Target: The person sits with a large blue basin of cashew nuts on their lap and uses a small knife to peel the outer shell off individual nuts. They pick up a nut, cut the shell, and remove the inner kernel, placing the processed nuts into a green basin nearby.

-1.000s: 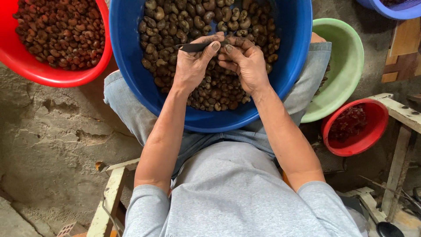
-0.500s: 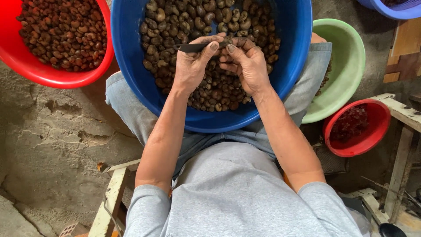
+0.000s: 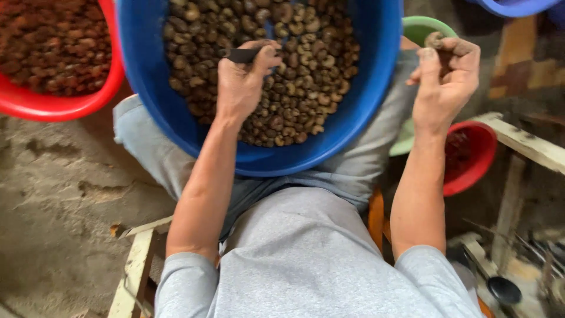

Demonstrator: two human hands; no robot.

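Now, starting at your far left, the red basin (image 3: pixel 56 106) of dark brown nuts sits on the ground just beside the big blue tub (image 3: pixel 365 100) on your lap, which holds a layer of lighter brown nuts (image 3: pixel 294 88). Your left hand (image 3: pixel 241 88) stays over that tub, fingers closed around a small dark blade (image 3: pixel 242 55) whose tip points leftward. The change is on the other side: a moment ago both hands met over the tub, and now your right hand (image 3: pixel 444 82) has swung out past the tub's rim, over the green bowl (image 3: pixel 426 28), fingers pinched on one nut (image 3: pixel 434 40) at the fingertips. Below that hand lies the small red bowl (image 3: pixel 471 159) with dark contents, so the worked nut has left the tub and is on its way to a bowl on your right
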